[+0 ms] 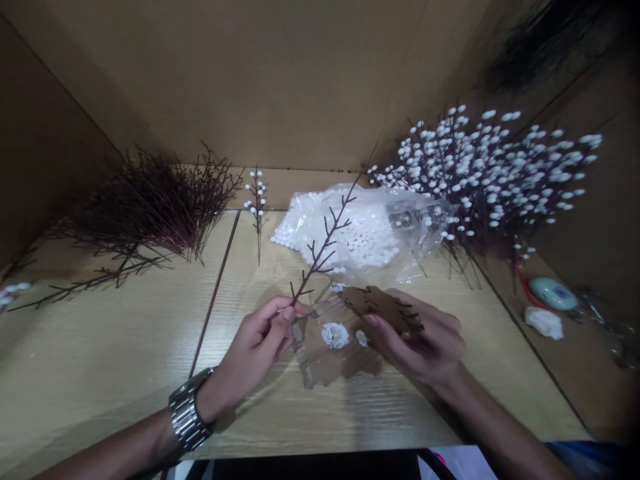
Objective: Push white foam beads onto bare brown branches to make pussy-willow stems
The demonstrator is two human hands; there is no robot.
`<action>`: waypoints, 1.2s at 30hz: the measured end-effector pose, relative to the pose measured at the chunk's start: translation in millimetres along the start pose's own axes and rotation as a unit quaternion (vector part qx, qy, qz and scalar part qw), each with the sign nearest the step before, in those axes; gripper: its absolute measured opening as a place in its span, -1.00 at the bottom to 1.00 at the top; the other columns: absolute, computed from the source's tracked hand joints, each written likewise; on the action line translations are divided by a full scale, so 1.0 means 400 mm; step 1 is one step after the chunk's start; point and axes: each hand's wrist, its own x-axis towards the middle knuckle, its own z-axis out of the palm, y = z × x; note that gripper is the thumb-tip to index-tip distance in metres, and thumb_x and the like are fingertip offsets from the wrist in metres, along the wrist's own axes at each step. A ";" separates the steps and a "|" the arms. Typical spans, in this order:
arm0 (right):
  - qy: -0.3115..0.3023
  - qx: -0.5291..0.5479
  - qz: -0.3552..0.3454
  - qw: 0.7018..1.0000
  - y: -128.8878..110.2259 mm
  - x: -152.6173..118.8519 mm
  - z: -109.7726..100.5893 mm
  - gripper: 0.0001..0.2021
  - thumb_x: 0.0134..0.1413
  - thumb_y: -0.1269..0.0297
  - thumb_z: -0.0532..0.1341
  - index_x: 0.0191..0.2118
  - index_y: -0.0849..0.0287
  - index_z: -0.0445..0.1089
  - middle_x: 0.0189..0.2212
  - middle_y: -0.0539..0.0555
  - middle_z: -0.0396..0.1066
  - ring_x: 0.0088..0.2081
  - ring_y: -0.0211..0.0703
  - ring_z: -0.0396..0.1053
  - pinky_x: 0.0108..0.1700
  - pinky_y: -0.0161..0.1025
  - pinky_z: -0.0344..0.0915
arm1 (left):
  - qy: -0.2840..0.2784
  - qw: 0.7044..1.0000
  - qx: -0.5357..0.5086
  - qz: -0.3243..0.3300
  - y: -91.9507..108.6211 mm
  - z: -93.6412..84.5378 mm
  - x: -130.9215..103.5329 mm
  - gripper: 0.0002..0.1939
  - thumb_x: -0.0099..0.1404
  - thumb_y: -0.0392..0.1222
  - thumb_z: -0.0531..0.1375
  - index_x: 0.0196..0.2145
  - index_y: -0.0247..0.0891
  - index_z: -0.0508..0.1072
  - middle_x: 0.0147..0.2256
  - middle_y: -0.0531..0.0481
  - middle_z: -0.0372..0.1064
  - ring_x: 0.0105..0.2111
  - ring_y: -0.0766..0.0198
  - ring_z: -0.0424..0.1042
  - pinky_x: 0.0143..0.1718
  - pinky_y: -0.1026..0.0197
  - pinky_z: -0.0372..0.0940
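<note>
Across the lower and middle frame, the worktop [125,353] carries everything within your reach. At upper right lies the heap of white-tipped stems [475,160], and at upper left the pile of bare twigs [150,200]; with them on opposite sides, you can probably tell the two kinds apart easily. Between them, just beyond your hands, the clear bag of white beads [350,233] sits centrally, likely handy to either side. Nearer you, a ragged cardboard sheet [320,367] lies under and between your hands, presumably shielding the wood from the white paste [335,335] on it. Your right hand [425,347] has its grip closed on a smaller brown piece [385,310], held above the sheet's right side. Your left hand [265,340] pinches a single bare twig [325,243] near its lower end, in a narrow grip, so its side shoots stand free, slanting up and right in front of the bag. The small beaded sprig [258,200] lies apart, left of the bag, perhaps for easy viewing.
</note>
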 end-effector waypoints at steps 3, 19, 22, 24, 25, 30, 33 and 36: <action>-0.014 0.019 0.014 1.000 -0.002 0.006 0.007 -0.81 0.05 0.56 0.34 -0.33 0.11 0.44 -0.37 0.06 0.54 -0.43 -0.15 0.50 -0.47 -0.25 0.48 | -0.007 1.000 -0.008 -0.006 -0.003 -0.003 0.003 -0.69 0.53 0.04 -0.02 -0.10 -0.18 0.39 -0.65 0.25 0.03 -0.64 0.41 -0.01 -0.58 0.34 -0.05; 0.038 0.005 0.043 0.998 -0.037 0.029 -0.013 -0.77 0.08 0.43 0.30 -0.51 0.03 0.33 -0.68 -0.08 0.33 -0.69 -0.22 0.27 -0.70 -0.25 0.20 | -0.020 0.989 0.145 0.020 0.017 0.005 -0.008 -0.68 0.51 0.01 0.00 -0.18 -0.18 0.47 -0.48 0.10 0.27 -0.54 0.32 0.14 -0.51 0.26 0.03; 0.011 -0.006 0.054 0.998 -0.042 0.037 -0.018 -0.76 0.06 0.43 0.30 -0.53 0.04 0.30 -0.69 -0.10 0.28 -0.70 -0.25 0.21 -0.69 -0.27 0.17 | -0.049 0.981 0.187 0.033 0.022 0.013 -0.008 -0.67 0.52 -0.01 -0.01 -0.22 -0.19 0.46 -0.50 0.11 0.28 -0.56 0.33 0.15 -0.52 0.26 0.02; -0.012 -0.016 0.074 0.997 -0.041 0.039 -0.020 -0.72 0.06 0.42 0.31 -0.56 0.07 0.26 -0.72 -0.14 0.19 -0.73 -0.31 0.12 -0.71 -0.31 0.09 | -0.054 0.976 0.208 0.032 0.023 0.016 -0.008 -0.67 0.52 -0.01 -0.02 -0.24 -0.19 0.45 -0.52 0.13 0.25 -0.57 0.34 0.14 -0.53 0.27 0.00; -0.023 -0.018 0.084 0.996 -0.041 0.039 -0.020 -0.72 0.07 0.41 0.31 -0.57 0.09 0.25 -0.71 -0.14 0.18 -0.72 -0.33 0.11 -0.70 -0.32 0.09 | -0.056 0.975 0.215 0.029 0.023 0.017 -0.008 -0.67 0.52 -0.01 -0.02 -0.24 -0.19 0.45 -0.52 0.13 0.25 -0.57 0.34 0.15 -0.53 0.27 -0.01; -0.053 -0.002 0.119 0.992 -0.037 0.039 -0.010 -0.71 0.08 0.38 0.31 -0.59 0.14 0.27 -0.70 -0.14 0.19 -0.69 -0.37 0.13 -0.66 -0.38 0.10 | -0.065 0.972 0.223 0.024 0.023 0.015 -0.008 -0.66 0.52 0.00 -0.02 -0.23 -0.19 0.46 -0.45 0.09 0.36 -0.53 0.34 0.19 -0.51 0.27 0.02; -0.054 0.008 0.132 0.990 -0.037 0.042 -0.006 -0.74 0.09 0.39 0.31 -0.57 0.16 0.31 -0.69 -0.14 0.22 -0.68 -0.39 0.12 -0.66 -0.40 0.08 | -0.068 0.973 0.221 0.024 0.020 0.015 -0.007 -0.66 0.52 0.00 -0.02 -0.24 -0.19 0.45 -0.46 0.10 0.34 -0.53 0.34 0.19 -0.51 0.27 0.03; -0.016 -0.013 0.169 0.985 -0.034 0.039 -0.013 -0.75 0.09 0.37 0.31 -0.57 0.17 0.34 -0.71 -0.13 0.21 -0.70 -0.36 0.13 -0.68 -0.39 0.10 | -0.065 0.973 0.219 0.027 0.019 0.016 -0.008 -0.66 0.52 0.00 -0.02 -0.25 -0.20 0.45 -0.44 0.09 0.36 -0.52 0.34 0.21 -0.49 0.26 0.04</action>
